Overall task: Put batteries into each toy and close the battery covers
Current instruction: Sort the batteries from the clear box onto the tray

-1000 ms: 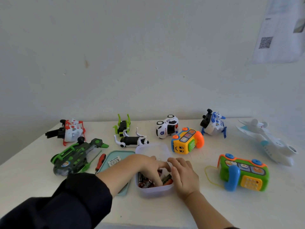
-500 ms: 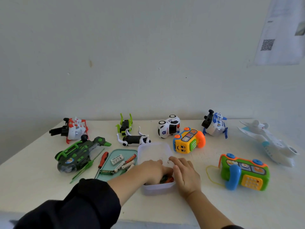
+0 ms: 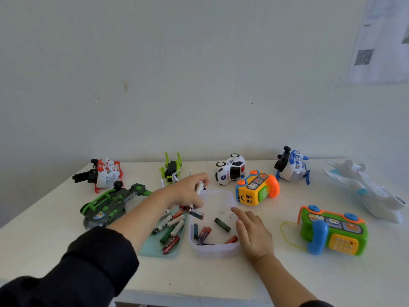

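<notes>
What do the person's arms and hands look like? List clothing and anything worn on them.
The left arm wears a loose black sleeve, pushed up to leave the forearm bare. The left hand and right hand are bare: no gloves, rings or watch visible. A sliver of dark sleeve shows on the right arm at the frame's bottom edge.

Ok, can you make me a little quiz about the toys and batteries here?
1. True or false: the left hand is holding batteries.
2. Which toy lies just beyond the clear box? A) the yellow phone B) the white plane C) the green helicopter
3. Fill in: the loose batteries left of the clear box lie on a teal ____.

Key: 1 true. 2 A. 3 lid; the right hand rests open against the box's right side.
</notes>
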Tool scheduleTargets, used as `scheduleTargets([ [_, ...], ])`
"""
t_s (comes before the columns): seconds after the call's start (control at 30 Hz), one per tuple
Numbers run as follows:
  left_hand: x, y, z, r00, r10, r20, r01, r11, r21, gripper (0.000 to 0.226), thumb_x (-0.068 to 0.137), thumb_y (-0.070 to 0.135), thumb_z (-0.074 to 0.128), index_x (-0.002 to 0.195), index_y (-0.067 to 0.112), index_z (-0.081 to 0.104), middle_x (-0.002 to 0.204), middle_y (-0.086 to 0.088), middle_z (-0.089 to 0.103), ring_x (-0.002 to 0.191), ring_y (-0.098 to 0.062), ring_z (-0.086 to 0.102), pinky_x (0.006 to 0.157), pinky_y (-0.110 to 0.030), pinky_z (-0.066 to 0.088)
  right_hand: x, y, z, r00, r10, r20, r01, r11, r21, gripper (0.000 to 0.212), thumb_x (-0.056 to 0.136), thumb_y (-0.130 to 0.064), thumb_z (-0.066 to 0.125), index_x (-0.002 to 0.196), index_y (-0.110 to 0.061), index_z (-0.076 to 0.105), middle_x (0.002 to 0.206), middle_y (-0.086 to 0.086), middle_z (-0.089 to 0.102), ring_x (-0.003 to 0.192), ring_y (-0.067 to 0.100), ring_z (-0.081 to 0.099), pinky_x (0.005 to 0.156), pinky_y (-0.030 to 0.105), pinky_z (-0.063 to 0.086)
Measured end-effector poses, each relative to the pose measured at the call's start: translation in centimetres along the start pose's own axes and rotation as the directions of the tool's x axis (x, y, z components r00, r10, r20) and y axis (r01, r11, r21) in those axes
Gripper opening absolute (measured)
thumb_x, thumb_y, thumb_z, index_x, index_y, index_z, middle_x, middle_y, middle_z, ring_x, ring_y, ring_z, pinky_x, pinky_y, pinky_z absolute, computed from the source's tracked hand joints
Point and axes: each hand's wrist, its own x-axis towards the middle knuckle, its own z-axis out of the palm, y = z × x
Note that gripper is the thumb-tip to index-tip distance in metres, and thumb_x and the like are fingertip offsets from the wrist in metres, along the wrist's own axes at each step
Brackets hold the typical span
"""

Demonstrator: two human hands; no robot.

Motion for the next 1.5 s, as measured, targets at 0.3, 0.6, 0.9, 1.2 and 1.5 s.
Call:
scheduleTargets([
  [0.3, -1.0, -9.4, 0.7, 0.935, -0.169, -0.312, 0.228, 0.959, 0.165, 0.035, 0.075, 0.008, 0.066, 0.093, 0.027, 0.042, 0.089, -0.004, 0.04, 0.061, -0.013, 0.042, 0.051, -0.024, 0.038, 0.1, -0.2, -0.1, 0.999, 0.019, 0.031, -0.018, 0.999, -0.049, 0.085, 0.072, -0.06, -0.006, 0.139, -0.035, 0.04, 0.118, -0.008, 0.053, 0.112, 0.012, 0.044, 0.076, 0.028, 0.039],
  [0.6, -0.4, -10.5, 3.9, 0.938, -0.14, -0.316, 0.279, 0.846, 0.454, 0.044, 0.094, 0.049, 0.035, 0.137, 0.04, 0.036, 0.147, 0.003, 0.033, 0.135, -0.027, 0.024, 0.107, -0.049, 0.027, 0.0, -0.4, -0.1, 0.998, 0.046, 0.039, -0.043, 0.996, -0.083, 0.087, 0.07, -0.058, -0.009, 0.141, -0.037, 0.036, 0.115, -0.007, 0.054, 0.109, 0.014, 0.044, 0.07, 0.026, 0.032],
  [0.9, -2.5, -10.5, 4.8, 0.957, 0.107, -0.269, 0.032, 0.884, 0.466, 0.068, 0.073, 0.047, 0.042, 0.138, 0.028, 0.043, 0.152, 0.0, 0.024, 0.143, -0.022, 0.015, 0.114, -0.045, 0.018, -0.1, -0.6, -0.2, 0.997, 0.078, 0.006, -0.078, 0.997, -0.019, 0.086, 0.073, -0.059, -0.001, 0.137, -0.026, 0.046, 0.123, -0.006, 0.056, 0.116, 0.014, 0.045, 0.074, 0.025, 0.031],
  [1.2, -3.1, -8.3, 5.0, 0.998, -0.03, -0.059, 0.055, 0.87, 0.49, 0.04, 0.074, 0.048, 0.071, 0.108, 0.03, 0.061, 0.158, 0.003, 0.005, 0.144, -0.022, -0.014, 0.115, -0.051, -0.002, -0.1, -0.7, -0.4, 0.995, 0.097, 0.019, -0.097, 0.995, 0.002, 0.087, 0.071, -0.06, -0.002, 0.137, -0.028, 0.045, 0.128, -0.004, 0.054, 0.118, 0.014, 0.045, 0.077, 0.026, 0.034],
  [1.5, -2.5, -9.2, 2.8, 0.83, -0.118, -0.545, 0.138, 0.99, -0.004, 0.023, 0.084, 0.011, 0.057, 0.072, 0.028, 0.049, 0.075, 0.005, 0.06, 0.069, -0.019, 0.058, 0.067, -0.032, 0.049, -0.2, -0.8, -0.8, 0.998, 0.049, 0.051, -0.048, 0.999, -0.018, 0.086, 0.069, -0.066, -0.003, 0.145, -0.037, 0.027, 0.153, -0.016, 0.023, 0.139, 0.005, 0.023, 0.097, 0.025, 0.032],
])
